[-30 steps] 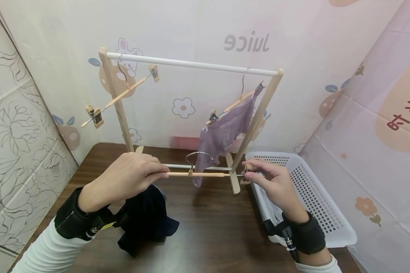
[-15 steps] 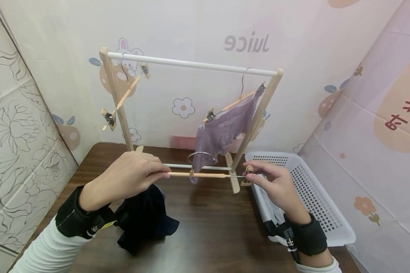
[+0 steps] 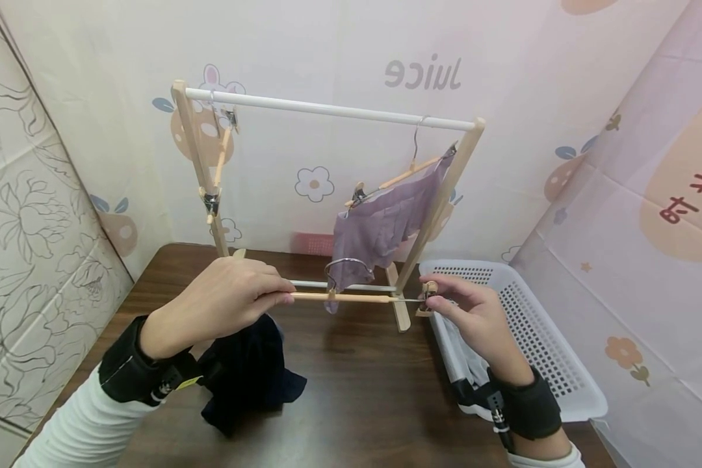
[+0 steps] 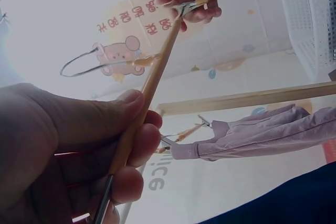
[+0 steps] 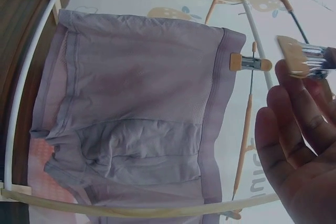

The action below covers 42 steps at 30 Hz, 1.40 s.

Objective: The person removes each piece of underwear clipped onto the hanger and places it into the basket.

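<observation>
Holding a wooden clip hanger (image 3: pixel 351 298) level over the brown table (image 3: pixel 357 390), between both hands. Left hand (image 3: pixel 228 305) has fingers and thumb curled round the left end of the bar; a dark navy garment (image 3: pixel 248 377) hangs below that hand down to the tabletop. Right hand (image 3: pixel 474 318) pinches the right-end clip (image 3: pixel 426 298) between thumb and fingertips. Hanger's metal hook (image 3: pixel 345 268) points up, just in front of the rack's lower rail.

Diff vs earlier frames: hands and held hanger barely shifted. The empty clip hanger (image 3: pixel 218 166) at the left end of the drying rack (image 3: pixel 327 110) has swung from a wide diagonal to near vertical against the left post. The lilac shorts (image 3: pixel 380 227) on the right-side hanger have swayed slightly.

White perforated basket (image 3: pixel 538 338) sits at the right table edge, just beyond the right hand; light-coloured cloth shows inside, mostly hidden by the wrist.
</observation>
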Available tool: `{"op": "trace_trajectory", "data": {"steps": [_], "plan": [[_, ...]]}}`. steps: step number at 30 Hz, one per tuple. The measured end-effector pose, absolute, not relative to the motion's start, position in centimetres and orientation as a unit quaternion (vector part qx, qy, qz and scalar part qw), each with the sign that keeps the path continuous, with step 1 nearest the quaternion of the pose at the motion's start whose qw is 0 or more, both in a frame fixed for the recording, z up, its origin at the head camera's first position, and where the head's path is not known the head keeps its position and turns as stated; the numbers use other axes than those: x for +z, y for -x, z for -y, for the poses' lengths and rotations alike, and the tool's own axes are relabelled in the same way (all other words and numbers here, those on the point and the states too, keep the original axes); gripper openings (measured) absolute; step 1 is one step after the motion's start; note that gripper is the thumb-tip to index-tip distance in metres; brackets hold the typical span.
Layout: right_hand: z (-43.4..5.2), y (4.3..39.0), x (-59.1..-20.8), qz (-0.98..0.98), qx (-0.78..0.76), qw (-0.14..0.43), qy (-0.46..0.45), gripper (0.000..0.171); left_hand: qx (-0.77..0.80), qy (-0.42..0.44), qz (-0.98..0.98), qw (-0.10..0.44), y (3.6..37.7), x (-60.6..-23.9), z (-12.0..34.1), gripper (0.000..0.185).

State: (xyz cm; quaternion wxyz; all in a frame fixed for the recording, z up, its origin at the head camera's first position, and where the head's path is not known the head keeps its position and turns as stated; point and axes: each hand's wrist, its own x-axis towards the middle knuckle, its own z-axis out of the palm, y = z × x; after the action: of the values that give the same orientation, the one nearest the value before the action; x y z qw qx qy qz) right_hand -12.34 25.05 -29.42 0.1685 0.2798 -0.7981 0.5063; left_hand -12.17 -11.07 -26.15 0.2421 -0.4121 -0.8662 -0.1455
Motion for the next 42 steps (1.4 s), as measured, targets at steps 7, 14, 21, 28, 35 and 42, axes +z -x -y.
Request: {"op": "trace_trajectory", "data": {"steps": [7, 14, 21, 28, 35, 42], "plan": [[-25.5, 12.4, -30.3, 0.764, 0.560, 0.164, -0.274, 0.032, -0.163, 0.399, 0.865, 0.258, 12.1, -26.0, 11.2, 0.006], [-25.3, 12.5, -31.6, 0.759, 0.590, 0.144, -0.233, 0.042, -0.189, 0.390, 0.855, 0.284, 12.3, -26.1, 11.3, 0.007], [-23.8, 13.1, -32.8, 0.735, 0.634, 0.115, -0.210, 0.034, -0.235, 0.390, 0.839, 0.298, 12.3, -26.1, 10.9, 0.011], [-21.7, 13.5, -33.2, 0.646, 0.714, 0.091, -0.254, 0.028, -0.256, 0.374, 0.846, 0.281, 12.0, -26.1, 10.1, 0.010], [-20.2, 13.6, -31.6, 0.687, 0.685, 0.093, -0.222, 0.031, -0.271, 0.371, 0.841, 0.287, 12.1, -26.6, 9.9, 0.010], [-18.7, 13.7, -30.7, 0.669, 0.702, 0.060, -0.235, 0.022, -0.286, 0.367, 0.840, 0.278, 12.2, -27.1, 9.5, 0.008]]}}
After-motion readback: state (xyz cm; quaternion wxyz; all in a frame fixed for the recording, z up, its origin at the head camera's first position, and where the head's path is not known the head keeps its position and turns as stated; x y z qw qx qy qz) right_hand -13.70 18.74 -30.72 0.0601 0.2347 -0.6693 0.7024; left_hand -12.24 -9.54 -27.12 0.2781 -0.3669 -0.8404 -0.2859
